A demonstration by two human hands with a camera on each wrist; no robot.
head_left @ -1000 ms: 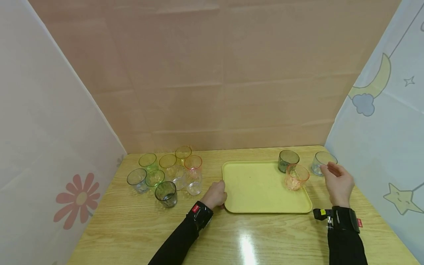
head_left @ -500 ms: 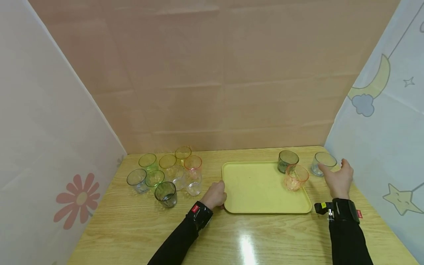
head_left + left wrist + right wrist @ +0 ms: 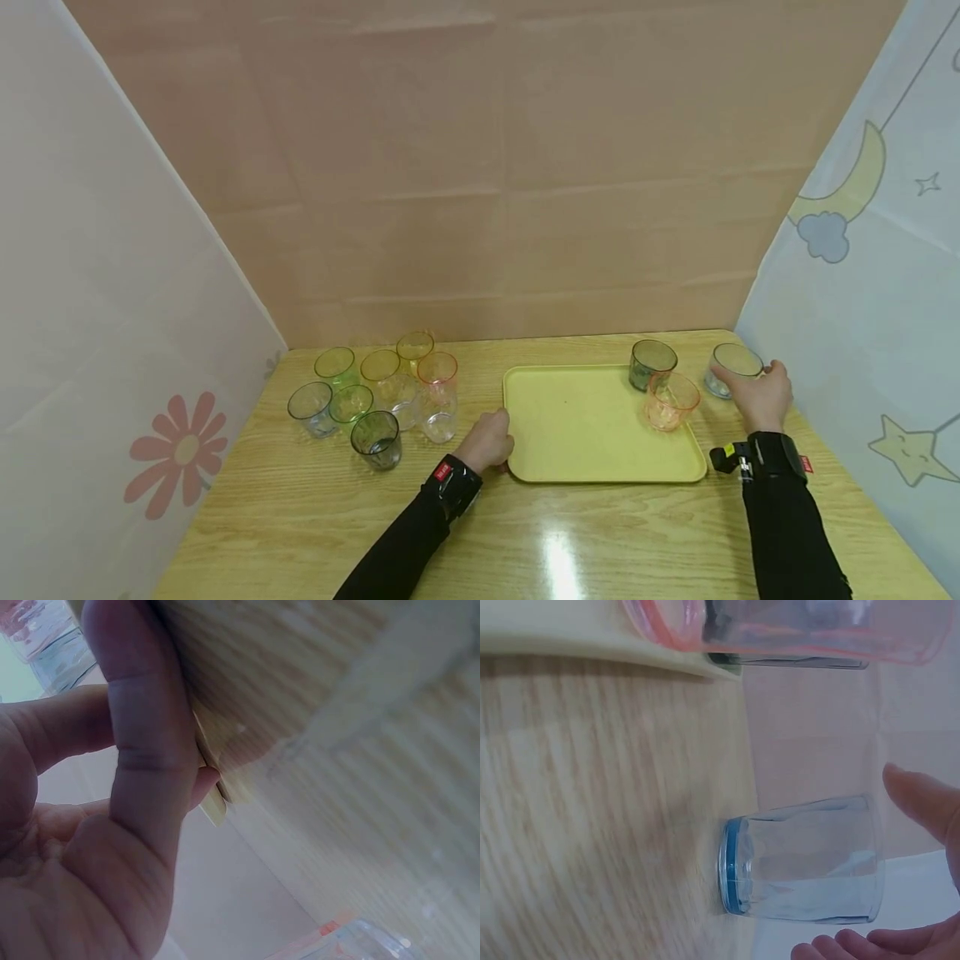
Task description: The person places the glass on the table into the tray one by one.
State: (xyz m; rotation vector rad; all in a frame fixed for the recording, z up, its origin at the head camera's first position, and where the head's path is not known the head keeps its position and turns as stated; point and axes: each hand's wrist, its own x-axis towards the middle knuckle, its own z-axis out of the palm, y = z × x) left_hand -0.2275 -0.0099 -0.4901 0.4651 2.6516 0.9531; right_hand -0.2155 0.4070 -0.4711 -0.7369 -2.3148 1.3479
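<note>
My left hand (image 3: 486,440) pinches the left edge of a yellow tray (image 3: 577,425). In the left wrist view a fingertip shows beyond the tray's rim (image 3: 216,811). At the far right, my right hand (image 3: 763,402) is beside a clear bluish glass (image 3: 716,381) standing upright on the table. Its thumb and fingers are spread apart, on either side of the glass (image 3: 802,862) in the right wrist view, with a gap visible. A pink-orange glass (image 3: 670,408) and a dark grey-green glass (image 3: 647,372) stand on the tray's right part.
Several coloured glasses crowd the table's left side, including a dark grey glass (image 3: 378,450), a green glass (image 3: 351,407) and a pink-rimmed clear stack (image 3: 438,412). A brown wall (image 3: 487,250) closes the back. A patterned wall (image 3: 862,350) rises on the right.
My right hand's thumb and fingers have spread from a closer pose, and the hand has moved nearer to the bluish glass. My left hand and the tray have not moved.
</note>
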